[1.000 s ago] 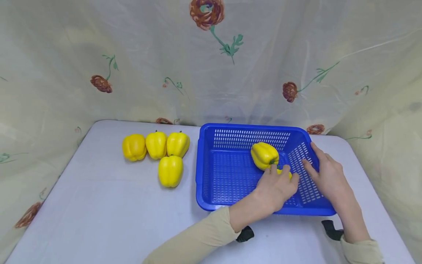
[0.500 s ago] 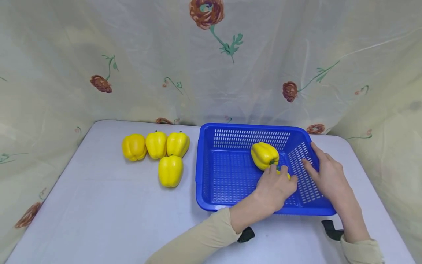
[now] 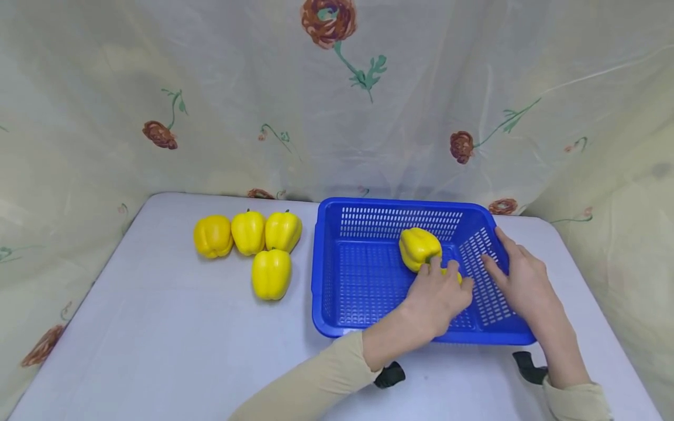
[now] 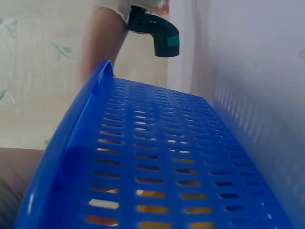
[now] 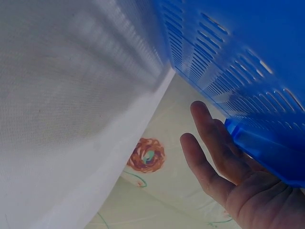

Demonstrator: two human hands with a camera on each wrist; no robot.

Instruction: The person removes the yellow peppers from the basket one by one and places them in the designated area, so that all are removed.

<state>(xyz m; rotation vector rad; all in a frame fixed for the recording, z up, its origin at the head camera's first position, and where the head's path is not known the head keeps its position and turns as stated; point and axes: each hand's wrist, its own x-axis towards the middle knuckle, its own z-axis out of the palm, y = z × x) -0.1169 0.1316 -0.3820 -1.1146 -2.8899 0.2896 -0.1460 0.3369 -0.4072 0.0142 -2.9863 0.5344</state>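
In the head view, my left hand point(image 3: 437, 298) reaches over the front rim of a blue plastic basket point(image 3: 363, 334). Its curled fingers hold a yellow bell pepper point(image 3: 451, 275) that is mostly hidden beneath them. Just behind lies another yellow bell pepper point(image 3: 418, 248), its green stem close to my left fingertips. At the basket's right end, my right hand point(image 3: 523, 280) holds the rim, thumb inside and fingers outside. The right wrist view shows those fingers point(image 5: 209, 143) fairly straight along the outer side. The left wrist view is mostly filled by the basket's slotted wall point(image 4: 157, 143).
Several yellow bell peppers, including a front one point(image 3: 271, 275) and a deeper yellow one point(image 3: 213, 235), sit left of the basket on the white table point(image 3: 174, 327). A flowered curtain point(image 3: 237, 117) hangs behind the table. Dark straps show near both wrists.
My left hand has shifted very slightly left, and the pepper behind it has turned a little in the basket. The right hand keeps its place on the rim.
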